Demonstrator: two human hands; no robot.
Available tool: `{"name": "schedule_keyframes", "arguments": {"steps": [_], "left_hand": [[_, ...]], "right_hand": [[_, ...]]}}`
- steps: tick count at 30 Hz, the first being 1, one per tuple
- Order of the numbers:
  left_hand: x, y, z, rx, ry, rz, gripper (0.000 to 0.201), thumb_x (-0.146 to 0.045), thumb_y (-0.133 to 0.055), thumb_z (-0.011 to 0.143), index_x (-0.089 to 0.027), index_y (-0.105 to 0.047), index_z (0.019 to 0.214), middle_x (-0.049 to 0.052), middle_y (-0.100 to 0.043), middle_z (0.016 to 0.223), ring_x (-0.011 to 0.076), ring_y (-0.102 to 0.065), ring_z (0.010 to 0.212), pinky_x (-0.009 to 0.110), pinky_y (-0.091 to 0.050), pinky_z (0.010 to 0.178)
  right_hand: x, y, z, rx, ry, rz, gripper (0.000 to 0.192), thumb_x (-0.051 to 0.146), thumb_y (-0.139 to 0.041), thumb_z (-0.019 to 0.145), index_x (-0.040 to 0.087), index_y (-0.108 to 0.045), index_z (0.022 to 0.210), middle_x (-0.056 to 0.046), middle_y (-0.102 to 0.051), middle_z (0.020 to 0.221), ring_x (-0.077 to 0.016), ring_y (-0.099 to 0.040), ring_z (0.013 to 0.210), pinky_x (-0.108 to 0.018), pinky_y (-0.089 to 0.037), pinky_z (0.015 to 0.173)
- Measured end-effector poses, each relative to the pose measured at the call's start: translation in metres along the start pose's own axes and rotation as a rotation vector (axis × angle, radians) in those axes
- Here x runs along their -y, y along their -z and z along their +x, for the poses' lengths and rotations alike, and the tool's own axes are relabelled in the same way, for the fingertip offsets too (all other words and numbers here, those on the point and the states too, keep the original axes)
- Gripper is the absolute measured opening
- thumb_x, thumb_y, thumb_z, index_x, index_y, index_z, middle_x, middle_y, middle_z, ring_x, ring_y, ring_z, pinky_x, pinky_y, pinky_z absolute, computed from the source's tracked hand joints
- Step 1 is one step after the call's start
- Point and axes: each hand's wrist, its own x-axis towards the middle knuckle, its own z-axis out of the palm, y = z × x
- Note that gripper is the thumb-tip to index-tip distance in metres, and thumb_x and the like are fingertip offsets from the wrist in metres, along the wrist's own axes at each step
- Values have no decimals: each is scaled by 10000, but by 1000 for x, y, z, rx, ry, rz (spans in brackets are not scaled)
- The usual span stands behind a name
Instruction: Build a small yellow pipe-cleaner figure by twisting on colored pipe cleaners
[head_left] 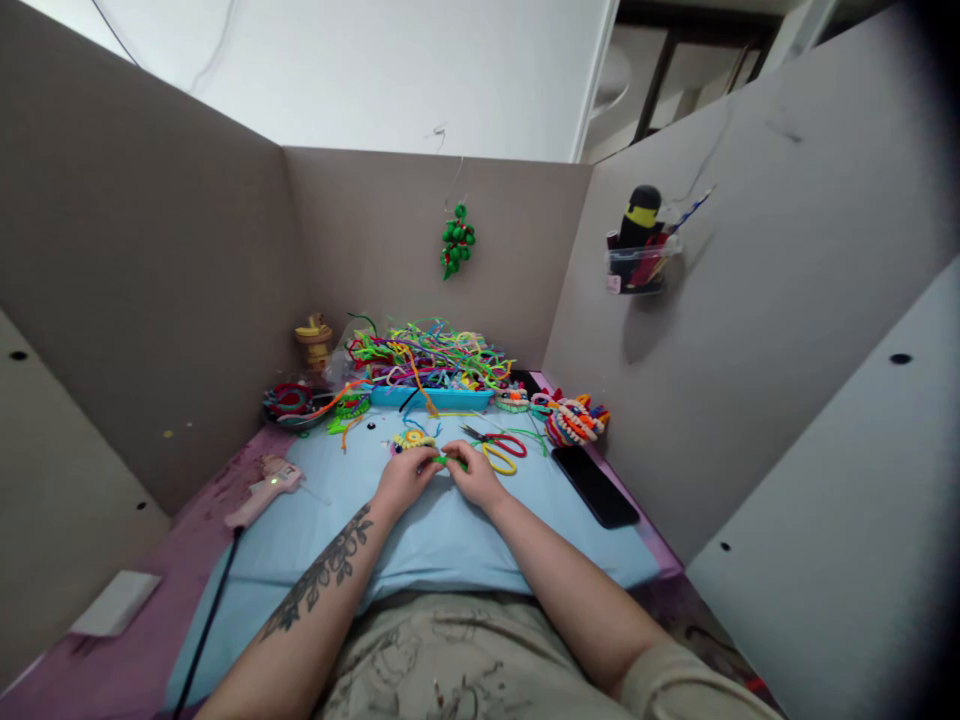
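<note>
Both forearms extend forward over pale blue cloth mat [420, 550], wrists low. Left hand [405, 477] and right hand [472, 474] meet fingertip to fingertip, pinching small green fuzzy pipe-cleaner piece [448, 460] between them at mat centre. Judgement: short pinches near bend keep twist tight. Beyond: red-and-yellow-handled scissors [499, 447], turquoise tray [431, 398] under tangle of coloured pipe cleaners [427, 357]. Left: pink glue gun [266, 487].

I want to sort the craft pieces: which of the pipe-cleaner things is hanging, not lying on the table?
The green cluster with red bits. It hangs on a thread against the back wall, while the tangled pile and the coiled pieces lie on the table.
</note>
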Motion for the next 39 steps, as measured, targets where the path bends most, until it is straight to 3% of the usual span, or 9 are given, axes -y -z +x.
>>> {"name": "schedule_keyframes", "arguments": {"steps": [20,26,39], "left_hand": [[1,0,2,71,4,9,258,-375,-497,822,-192,-668,882,46,-679,837,157,-600,747,248,-440,681],[3,0,1,5,-21,-7,256,-289,-559,777,-202,-617,1011,52,-662,969,165,-599,813,277,-458,751],[1,3,2,47,15,73,218,-351,-516,812,-213,-657,905,48,-683,898,186,-609,831,272,-442,724]], "right_hand": [[5,4,2,-2,-7,17,202,166,-488,749,181,-577,929,-23,-639,861,-159,-598,817,-297,-462,764],[4,1,1,-23,-21,7,179,176,-492,748,186,-576,906,-8,-634,798,-155,-597,757,-284,-459,719],[3,3,1,-20,-1,-44,163,163,-540,718,183,-624,856,-12,-653,824,-152,-598,791,-279,-454,752]]}}
